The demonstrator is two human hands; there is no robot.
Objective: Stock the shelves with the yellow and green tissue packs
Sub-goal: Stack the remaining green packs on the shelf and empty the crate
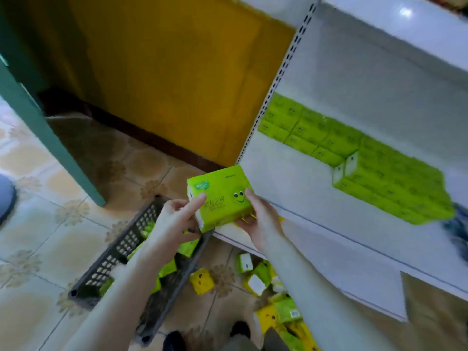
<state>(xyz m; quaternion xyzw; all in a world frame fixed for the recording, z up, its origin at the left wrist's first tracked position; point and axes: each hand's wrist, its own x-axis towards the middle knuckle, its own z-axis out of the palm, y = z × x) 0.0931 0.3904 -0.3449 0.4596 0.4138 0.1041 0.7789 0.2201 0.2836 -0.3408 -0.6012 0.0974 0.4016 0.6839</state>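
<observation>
I hold a green tissue pack [221,196] with a smiley face between both hands, just above the front left corner of the white shelf [291,173]. My left hand [177,216] grips its left end and my right hand [260,221] its right end and underside. Rows of stacked green tissue packs [367,158] line the back of the shelf. More green packs lie in a dark plastic basket [121,247] on the floor. Loose yellow packs [201,281] and green packs [287,310] lie on the floor under the shelf edge.
A perforated upright post [276,79] marks the shelf's left side. A yellow wall [177,72] stands behind, a green post [38,117] at the left. An upper shelf [405,19] overhangs. The floor is tiled [38,236]. My shoes [240,330] show at the bottom.
</observation>
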